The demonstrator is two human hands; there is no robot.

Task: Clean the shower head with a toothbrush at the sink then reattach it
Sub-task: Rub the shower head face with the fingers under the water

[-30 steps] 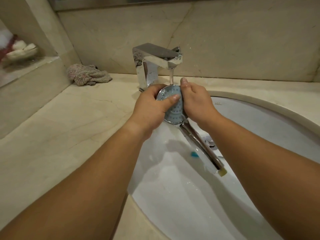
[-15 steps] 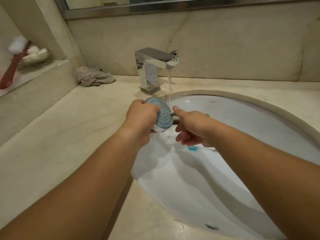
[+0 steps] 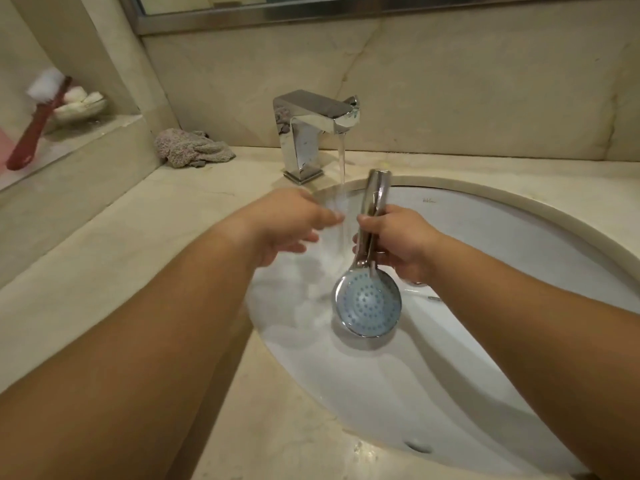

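Observation:
My right hand (image 3: 398, 242) grips the chrome handle of the shower head (image 3: 367, 306) over the white sink (image 3: 519, 258). The round blue spray face hangs downward and faces me, while the handle end points up toward the tap. My left hand (image 3: 294, 226) is blurred, holds nothing and has its fingers loosely extended into the stream of water (image 3: 342, 174) from the chrome faucet (image 3: 311, 133). The toothbrush is mostly hidden behind my right hand; only a thin bit shows in the basin (image 3: 433, 298).
A crumpled grey cloth (image 3: 192, 152) lies on the beige counter (image 3: 121, 244) left of the faucet. On the left ledge stand a red-handled brush (image 3: 34, 126) and a dish with soap (image 3: 79, 103). The mirror frame runs along the top.
My left hand has let go of the spray head. My right hand now holds it by the handle, flipped so the head hangs down. The left hand moved under the water.

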